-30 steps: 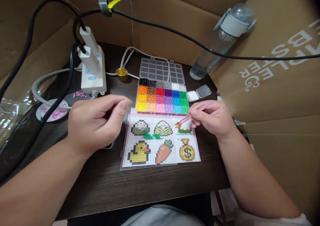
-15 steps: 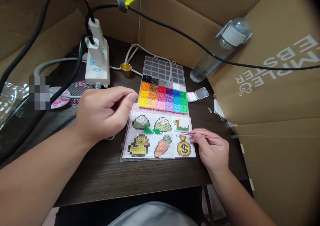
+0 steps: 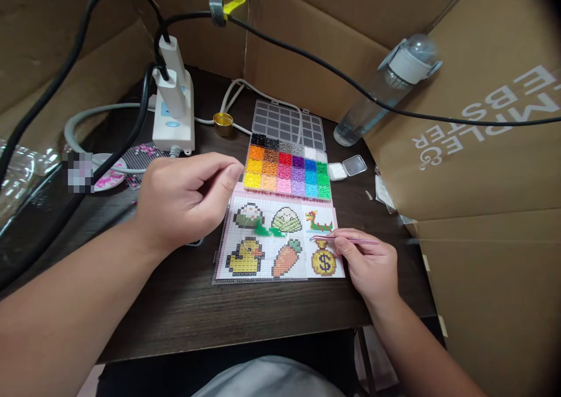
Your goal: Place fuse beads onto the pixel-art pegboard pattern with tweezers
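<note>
From the head camera, everything sits around the pegboard (image 3: 267,242), a clear board laid over a pattern sheet with six printed pictures: two dumplings, a dragon boat, a duck, a carrot and a money bag. The right hand (image 3: 370,262) rests at the board's right edge, its fingers pinched closed around pink tweezers (image 3: 346,240) whose tips point left to the spot between the dragon boat and the money bag; whether a bead sits in the tips is too small to tell. The left hand (image 3: 186,201) hovers just left of the board's upper corner, loosely curled with thumb and forefinger nearly meeting, and whether it holds anything cannot be told. On the board itself only a small cluster of green beads (image 3: 266,230) shows, below the two dumplings, so the work looks barely begun, with nearly all six pictures left to fill. Just behind the board stands the open bead box (image 3: 287,172), its coloured compartments full, with a small white bead case (image 3: 346,168) to its right.
</note>
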Available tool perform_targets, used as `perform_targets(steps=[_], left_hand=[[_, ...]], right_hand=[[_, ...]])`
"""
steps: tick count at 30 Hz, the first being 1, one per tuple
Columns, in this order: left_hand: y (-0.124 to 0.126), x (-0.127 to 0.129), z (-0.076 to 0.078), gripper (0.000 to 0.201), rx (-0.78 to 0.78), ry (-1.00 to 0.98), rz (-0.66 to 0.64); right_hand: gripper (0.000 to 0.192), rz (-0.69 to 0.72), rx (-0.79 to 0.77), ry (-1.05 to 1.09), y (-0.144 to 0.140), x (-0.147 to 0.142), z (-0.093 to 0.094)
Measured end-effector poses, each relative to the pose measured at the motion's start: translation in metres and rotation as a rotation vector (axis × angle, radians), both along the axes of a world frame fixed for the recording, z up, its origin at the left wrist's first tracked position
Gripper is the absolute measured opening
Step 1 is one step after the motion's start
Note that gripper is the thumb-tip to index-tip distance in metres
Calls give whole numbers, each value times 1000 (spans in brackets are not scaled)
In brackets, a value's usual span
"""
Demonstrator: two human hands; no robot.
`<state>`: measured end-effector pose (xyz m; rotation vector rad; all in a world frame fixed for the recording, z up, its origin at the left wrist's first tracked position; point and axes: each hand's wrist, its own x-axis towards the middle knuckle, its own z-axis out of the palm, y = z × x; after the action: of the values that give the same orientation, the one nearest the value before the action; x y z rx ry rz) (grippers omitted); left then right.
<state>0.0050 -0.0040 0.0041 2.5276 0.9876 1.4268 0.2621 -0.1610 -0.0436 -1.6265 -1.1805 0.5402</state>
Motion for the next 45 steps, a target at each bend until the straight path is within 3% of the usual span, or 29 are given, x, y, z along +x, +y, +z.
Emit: perform_targets(steps=[10,16,23,27,31,37,40,45], left_hand=[[-2,0,1,13,-11,6,2],[-1,-5,3,13,-26,45,-17],[2,-5,0,14,-23,33,-43],[3,-7,0,14,-14,35,-34],[2,-7,1,13,-30,31,-43],[1,-6,0,12,-62,30,-52],[1,-5,0,12,-64,45,-44],[1,-5,1,12,-68,66,-31]], right_hand=[[8,-47,26,-17,2,0,-2],[13,-63,51,138,5,6,-10],[10,-61,260,374,52,16,20],[16,-117,318,187,96,29,30],[24,-147,224,-15,126,36,24],[23,-136,273,6,118,38,17],[16,16,253,125,101,33,17],[7,582,69,180,82,12,17]])
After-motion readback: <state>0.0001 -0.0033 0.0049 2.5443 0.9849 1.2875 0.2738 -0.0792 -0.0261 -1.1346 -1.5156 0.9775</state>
